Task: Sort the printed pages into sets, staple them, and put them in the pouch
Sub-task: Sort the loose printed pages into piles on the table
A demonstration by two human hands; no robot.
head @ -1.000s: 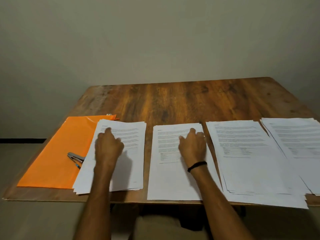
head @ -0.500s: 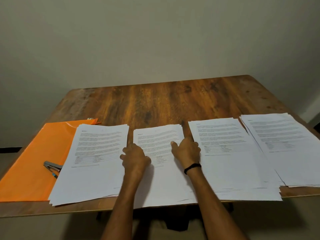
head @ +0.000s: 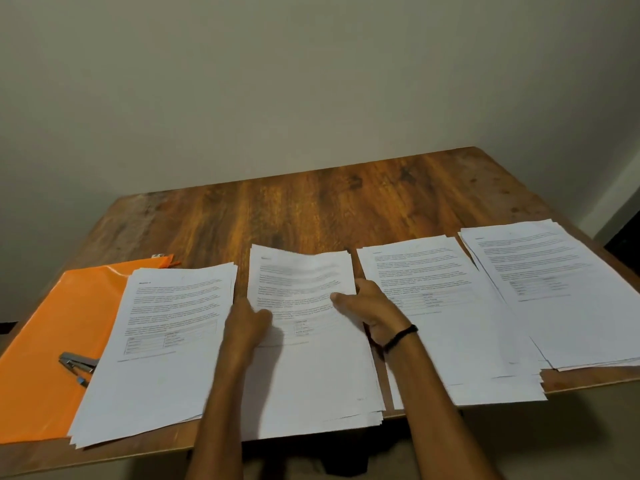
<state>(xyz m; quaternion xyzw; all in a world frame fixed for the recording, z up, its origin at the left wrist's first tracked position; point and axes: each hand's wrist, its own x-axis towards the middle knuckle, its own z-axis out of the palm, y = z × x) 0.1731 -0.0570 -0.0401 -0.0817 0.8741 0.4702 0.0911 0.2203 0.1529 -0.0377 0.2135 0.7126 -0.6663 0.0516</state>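
One page (head: 304, 282) is pinched by left hand (head: 247, 320) and right hand (head: 374, 308) at its sides.

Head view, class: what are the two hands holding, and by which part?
The top sheet of the second stack from the left. The left hand pinches its left edge, the right hand its right edge, both about midway along.

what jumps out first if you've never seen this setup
Four stacks of white printed pages lie in a row along the near edge of the brown wooden table. The left hand and right hand hold the white top sheet of the second stack from the left by its sides. At far left a flat orange plastic pouch carries a small silver stapler.
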